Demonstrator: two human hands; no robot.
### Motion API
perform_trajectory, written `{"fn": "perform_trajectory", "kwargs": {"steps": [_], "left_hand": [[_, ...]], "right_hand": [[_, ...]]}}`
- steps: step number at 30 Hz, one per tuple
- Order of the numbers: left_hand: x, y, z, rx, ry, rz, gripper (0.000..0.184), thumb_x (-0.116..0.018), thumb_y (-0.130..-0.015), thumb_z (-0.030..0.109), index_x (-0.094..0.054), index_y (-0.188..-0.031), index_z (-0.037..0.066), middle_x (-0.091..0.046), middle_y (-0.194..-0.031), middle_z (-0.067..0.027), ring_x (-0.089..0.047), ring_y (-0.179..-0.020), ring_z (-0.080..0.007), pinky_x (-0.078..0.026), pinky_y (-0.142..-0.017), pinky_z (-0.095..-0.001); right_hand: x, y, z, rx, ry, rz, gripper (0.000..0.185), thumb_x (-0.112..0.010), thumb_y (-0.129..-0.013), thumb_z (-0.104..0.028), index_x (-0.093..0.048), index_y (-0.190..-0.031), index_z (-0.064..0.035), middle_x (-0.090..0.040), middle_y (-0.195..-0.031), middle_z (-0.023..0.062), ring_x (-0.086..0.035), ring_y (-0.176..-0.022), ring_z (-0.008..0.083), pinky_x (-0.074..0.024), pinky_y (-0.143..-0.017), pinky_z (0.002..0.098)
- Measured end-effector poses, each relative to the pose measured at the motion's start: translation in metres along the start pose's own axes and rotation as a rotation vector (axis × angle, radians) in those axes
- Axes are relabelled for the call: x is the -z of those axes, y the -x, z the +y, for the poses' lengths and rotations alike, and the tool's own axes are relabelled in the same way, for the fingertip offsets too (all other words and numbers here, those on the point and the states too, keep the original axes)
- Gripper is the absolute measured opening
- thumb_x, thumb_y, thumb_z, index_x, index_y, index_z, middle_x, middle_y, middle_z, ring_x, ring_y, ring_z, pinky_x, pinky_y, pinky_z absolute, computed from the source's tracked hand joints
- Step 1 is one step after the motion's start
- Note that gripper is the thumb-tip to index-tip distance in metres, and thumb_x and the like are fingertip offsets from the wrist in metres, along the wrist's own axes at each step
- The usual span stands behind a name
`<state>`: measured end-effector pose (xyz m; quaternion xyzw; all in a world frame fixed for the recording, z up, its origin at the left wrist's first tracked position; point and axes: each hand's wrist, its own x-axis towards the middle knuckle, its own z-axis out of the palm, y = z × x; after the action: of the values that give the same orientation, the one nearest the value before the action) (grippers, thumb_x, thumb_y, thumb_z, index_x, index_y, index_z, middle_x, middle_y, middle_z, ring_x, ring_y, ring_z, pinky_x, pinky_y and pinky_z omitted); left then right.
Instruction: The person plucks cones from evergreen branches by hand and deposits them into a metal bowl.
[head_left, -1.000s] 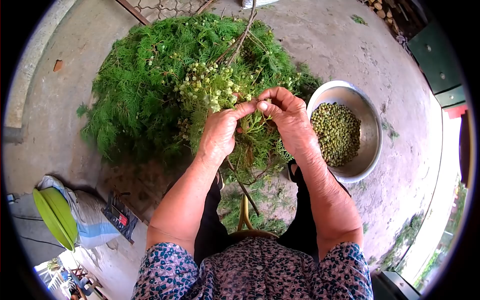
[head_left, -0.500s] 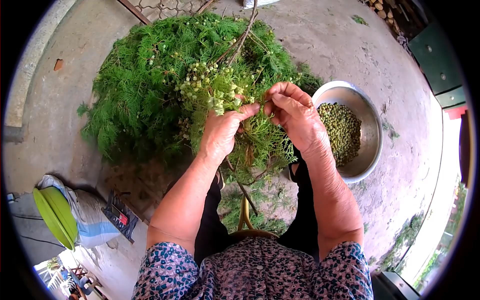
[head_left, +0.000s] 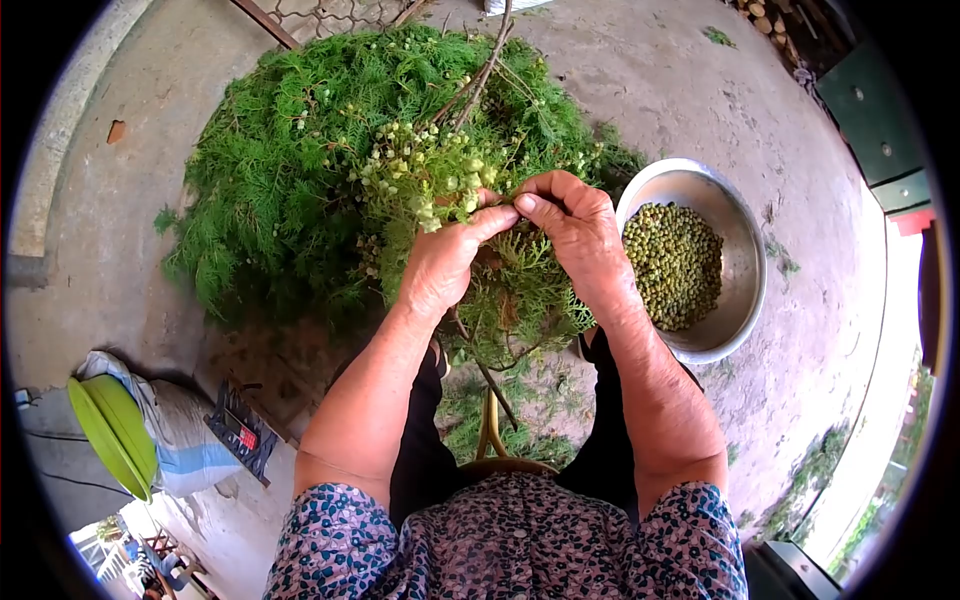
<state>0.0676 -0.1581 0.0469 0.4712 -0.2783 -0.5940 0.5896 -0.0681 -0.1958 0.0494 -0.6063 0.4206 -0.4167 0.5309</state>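
Observation:
My left hand (head_left: 446,258) is closed around a leafy evergreen branch (head_left: 410,170) that carries clusters of pale green cones. Beside its thumb, my right hand (head_left: 580,232) pinches at the same sprig, thumb and forefinger pressed together. What lies between those right fingertips is too small to make out. Behind and under both hands spreads a large heap of green branches (head_left: 270,190). To the right of my right hand stands a metal basin (head_left: 742,270), partly filled with small green cones (head_left: 675,265).
At the left, a lime-green basin (head_left: 105,435) leans against a filled sack (head_left: 190,430), near a dark crate (head_left: 240,430). Dark green cabinets (head_left: 872,125) stand at the upper right. Leaf scraps lie on the concrete floor (head_left: 660,80). Bare stems (head_left: 488,75) rise from the heap.
My right hand has moved left and closed up against my left thumb at the sprig. My left hand has stayed almost in place.

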Motion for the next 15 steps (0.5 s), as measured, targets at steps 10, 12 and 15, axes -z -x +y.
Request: {"fn": "perform_trajectory", "kwargs": {"steps": [10, 12, 15], "left_hand": [[0.0, 0.003, 0.003, -0.007, 0.03, 0.035, 0.018, -0.071, -0.07, 0.008, -0.06, -0.084, 0.005, -0.059, -0.08, -0.0014, -0.053, -0.075, -0.012, -0.043, -0.072, -0.0258], [0.003, -0.004, -0.001, -0.027, 0.134, 0.077, 0.021, -0.071, -0.071, 0.01, -0.059, -0.088, 0.005, -0.059, -0.083, -0.0025, -0.054, -0.078, -0.0129, -0.044, -0.075, -0.0265], [0.004, -0.001, 0.006, 0.005, 0.162, 0.049, 0.025, -0.07, -0.072, 0.009, -0.057, -0.093, 0.006, -0.059, -0.088, -0.0036, -0.054, -0.081, -0.0134, -0.045, -0.078, -0.0266]], "right_hand": [[0.003, 0.002, -0.015, -0.443, -0.598, 0.024, 0.015, -0.053, -0.087, -0.016, -0.058, -0.089, -0.0025, -0.056, -0.071, -0.0002, -0.049, -0.061, 0.0083, -0.0397, -0.053, 0.0221], [0.006, 0.001, -0.017, -0.463, -0.632, 0.043, 0.013, -0.054, -0.086, -0.015, -0.057, -0.09, -0.0029, -0.056, -0.072, -0.0004, -0.05, -0.062, 0.0089, -0.0407, -0.055, 0.0226], [0.007, -0.001, -0.009, -0.404, -0.727, -0.006, 0.011, -0.058, -0.082, -0.012, -0.057, -0.091, -0.0053, -0.056, -0.076, -0.0014, -0.05, -0.065, 0.008, -0.0408, -0.057, 0.0222]]}}
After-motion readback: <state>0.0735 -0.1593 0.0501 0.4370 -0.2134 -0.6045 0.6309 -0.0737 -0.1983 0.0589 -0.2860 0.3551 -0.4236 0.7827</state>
